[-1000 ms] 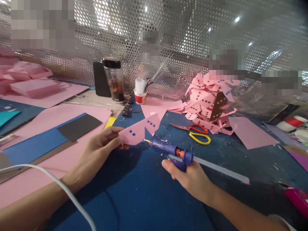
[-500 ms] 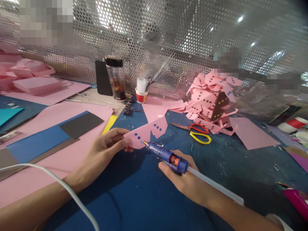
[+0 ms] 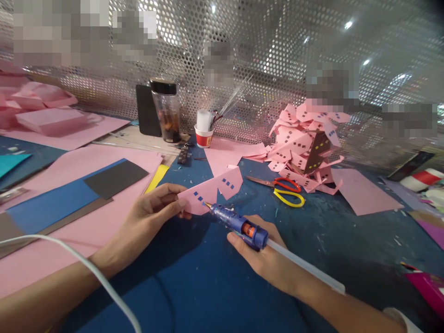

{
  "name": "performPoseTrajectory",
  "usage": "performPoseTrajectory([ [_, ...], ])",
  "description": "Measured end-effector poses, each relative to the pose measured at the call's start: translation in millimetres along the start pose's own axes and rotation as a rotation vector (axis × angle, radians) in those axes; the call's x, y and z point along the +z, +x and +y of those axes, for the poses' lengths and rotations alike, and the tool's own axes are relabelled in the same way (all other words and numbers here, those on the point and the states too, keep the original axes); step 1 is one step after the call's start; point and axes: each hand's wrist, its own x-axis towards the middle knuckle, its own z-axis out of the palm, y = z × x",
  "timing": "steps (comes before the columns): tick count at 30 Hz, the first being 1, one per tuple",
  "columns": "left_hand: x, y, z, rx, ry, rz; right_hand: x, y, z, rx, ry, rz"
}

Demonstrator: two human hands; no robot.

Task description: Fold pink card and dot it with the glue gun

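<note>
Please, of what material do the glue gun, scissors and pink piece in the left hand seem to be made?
Glue gun: probably plastic, its moulded blue body shiny; the brassy nozzle suggests metal.
Scissors: dull, thin blades, likely metal; smooth coloured handles, probably plastic.
Pink piece: matt paper or card, judging by its thin, cut edges.

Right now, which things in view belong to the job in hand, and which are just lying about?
In use: pink paper piece, in left hand; blue glue gun, in right hand; its glue stick.
Seemingly just lying about: scissors; black-lidded jar; teal sheet.
</note>
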Motion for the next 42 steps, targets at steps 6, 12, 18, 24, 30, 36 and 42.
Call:
performPoseTrajectory([
  [6,0.8,-0.2,1.5,-0.014,0.010,0.008,1.1,0.5,1.9,0.004,0.001,0.002],
  [12,-0.6,-0.2,-1.0,-0.002,0.012,0.008,1.9,-1.1,2.7,-0.006,-0.005,0.008],
  [18,-1.1,-0.5,-0.3,0.004,0.010,0.015,1.6,0.8,2.0,-0.038,0.040,-0.012],
  [24,-1.2,-0.9,0.5,-0.001,0.008,-0.002,3.0,1.4,2.1,-0.051,0.054,-0.038],
  [30,-0.3,0.4,-0.1,0.010,0.013,-0.017,3.8,-0.1,2.4,-0.071,0.025,-0.033],
  [36,0.3,0.1,1.4,0.002,-0.005,-0.038,5.9,1.2,4.5,-0.104,0.023,0.003],
  [42,0.0,0.1,0.2,0.012,0.000,-0.037,6.6,0.9,5.8,-0.107,0.036,-0.002],
])
